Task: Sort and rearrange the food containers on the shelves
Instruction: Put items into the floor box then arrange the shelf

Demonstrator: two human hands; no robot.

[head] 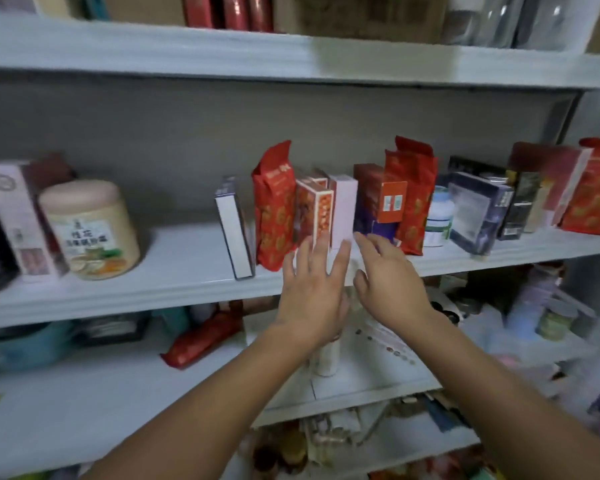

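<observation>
Both my hands reach toward the middle shelf [187, 271]. My left hand [314, 289] is flat with straight fingers, its fingertips at the foot of an orange-patterned box [317, 209] and a pale pink box [343, 206]. My right hand [388, 282] is open just to the right, fingers loose, in front of an orange and purple box [378, 202]. Neither hand holds anything. A red foil bag [274, 206] stands left of the boxes, and a white box [234, 230] leans beside it. Another red bag [413, 199] stands to the right.
A cream jar with a pink lid [90, 230] and a tall pale box [18, 220] stand at the left. Dark boxes [478, 213] and red packs [593, 192] crowd the right. A red bag [201, 341] lies on the lower shelf. The shelf above carries red packs and a carton.
</observation>
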